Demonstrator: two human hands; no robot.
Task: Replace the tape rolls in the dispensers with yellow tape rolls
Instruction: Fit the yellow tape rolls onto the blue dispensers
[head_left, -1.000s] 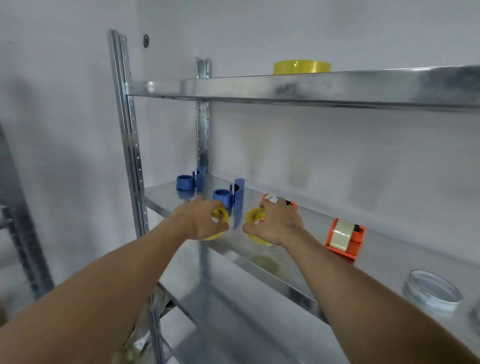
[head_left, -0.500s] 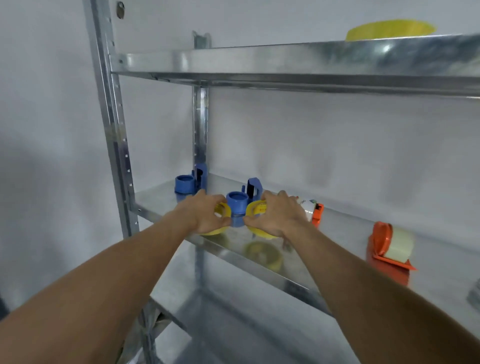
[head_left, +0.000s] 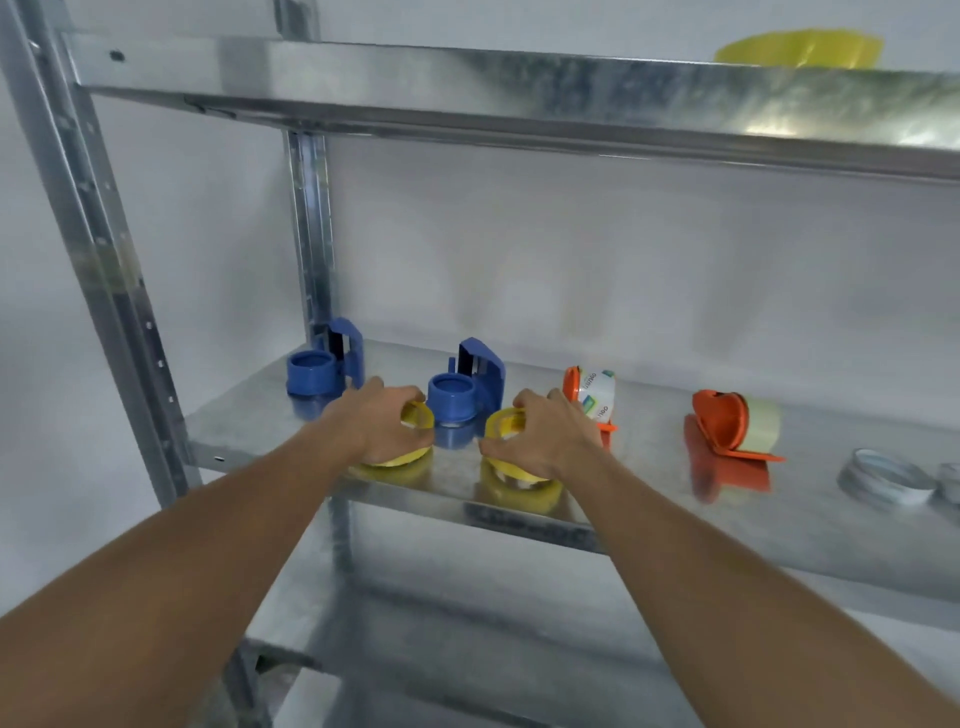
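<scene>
The left hand (head_left: 382, 421) holds one yellow tape roll (head_left: 415, 415), fingers curled over its top. The right hand (head_left: 550, 434) holds the other yellow tape roll (head_left: 506, 422) the same way. Both rolls lie flat on the shelf (head_left: 457, 475), hole facing up.

An empty blue dispenser (head_left: 462, 397) stands between the two hands, at about one o'clock from the left hand and eleven o'clock from the right hand. Its round hub points up, so a roll would likely drop on from above. A second blue dispenser (head_left: 322, 366) stands at eleven o'clock from the left hand, the nearer hand to it.
</scene>
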